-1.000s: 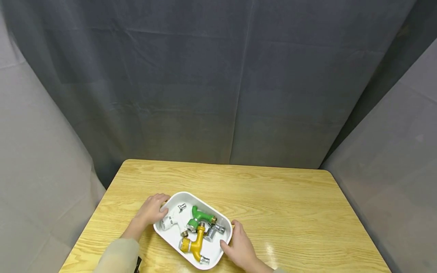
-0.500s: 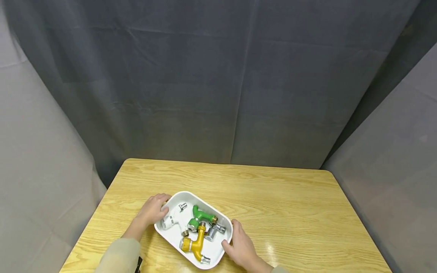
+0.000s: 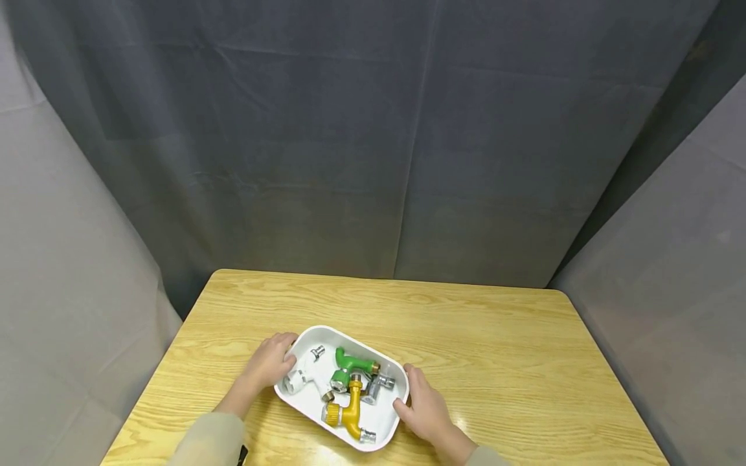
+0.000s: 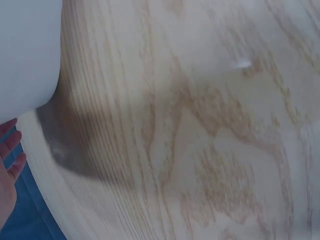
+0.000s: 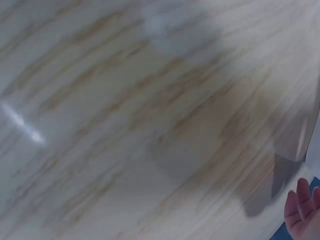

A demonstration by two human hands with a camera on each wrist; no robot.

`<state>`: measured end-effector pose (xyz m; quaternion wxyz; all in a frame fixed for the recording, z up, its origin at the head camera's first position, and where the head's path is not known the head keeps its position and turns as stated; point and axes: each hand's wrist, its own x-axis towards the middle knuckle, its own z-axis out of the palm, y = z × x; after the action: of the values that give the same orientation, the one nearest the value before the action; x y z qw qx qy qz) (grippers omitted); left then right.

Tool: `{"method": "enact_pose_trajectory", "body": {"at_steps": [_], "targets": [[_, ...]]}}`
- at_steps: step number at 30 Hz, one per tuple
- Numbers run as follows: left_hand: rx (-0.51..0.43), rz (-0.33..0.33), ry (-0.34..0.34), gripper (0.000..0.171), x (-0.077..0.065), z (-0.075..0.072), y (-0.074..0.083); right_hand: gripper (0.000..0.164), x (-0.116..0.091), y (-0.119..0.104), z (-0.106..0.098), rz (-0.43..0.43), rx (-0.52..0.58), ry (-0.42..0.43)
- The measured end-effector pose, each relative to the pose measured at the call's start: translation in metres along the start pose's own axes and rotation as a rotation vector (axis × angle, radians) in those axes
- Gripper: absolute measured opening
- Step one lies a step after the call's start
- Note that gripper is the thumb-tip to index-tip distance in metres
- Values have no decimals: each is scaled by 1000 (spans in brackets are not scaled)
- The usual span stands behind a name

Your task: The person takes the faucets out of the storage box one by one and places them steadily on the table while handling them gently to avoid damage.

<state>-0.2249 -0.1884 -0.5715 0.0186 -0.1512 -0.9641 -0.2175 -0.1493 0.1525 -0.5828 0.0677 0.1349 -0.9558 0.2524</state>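
Note:
A white plastic tray (image 3: 384, 415) is held at its two ends, slanting across the front of the table. My left hand (image 3: 269, 362) grips the left end, thumb over the rim. At the right end my right hand (image 3: 427, 408) holds on, its thumb also at the rim. Inside lie a green tap (image 3: 357, 364), a yellow tap (image 3: 353, 409), a chrome tap (image 3: 372, 391) and a white tap (image 3: 294, 382). In the left wrist view, fingertips (image 4: 11, 145) show below the tray's side (image 4: 30, 55), which casts a shadow. The right wrist view catches fingers (image 5: 303, 202) beside the tray's edge.
The wood-grain table (image 3: 501, 349) extends behind and to the right of the tray. A dark grey curtain (image 3: 315, 162) hangs along its back edge, with pale grey cloth (image 3: 70, 291) on the left and more cloth (image 3: 658, 272) on the right.
Both hands have shifted the tray a little to the right and slightly away, mostly in the last half second. The taps keep their places inside it.

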Motion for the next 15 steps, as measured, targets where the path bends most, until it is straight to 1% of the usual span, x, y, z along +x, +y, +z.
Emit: {"method": "enact_pose_trajectory", "body": {"at_steps": [5,8,15], "targets": [[-17,-41,4,44,-2,3,9,62,3,9,-4,-2,2,-13],[-5,-48,9,45,-3,6,14,62,5,15,-5,-10,0,-5],[10,-64,46,44,-6,10,25,61,7,27,-10,-24,5,10]]}}
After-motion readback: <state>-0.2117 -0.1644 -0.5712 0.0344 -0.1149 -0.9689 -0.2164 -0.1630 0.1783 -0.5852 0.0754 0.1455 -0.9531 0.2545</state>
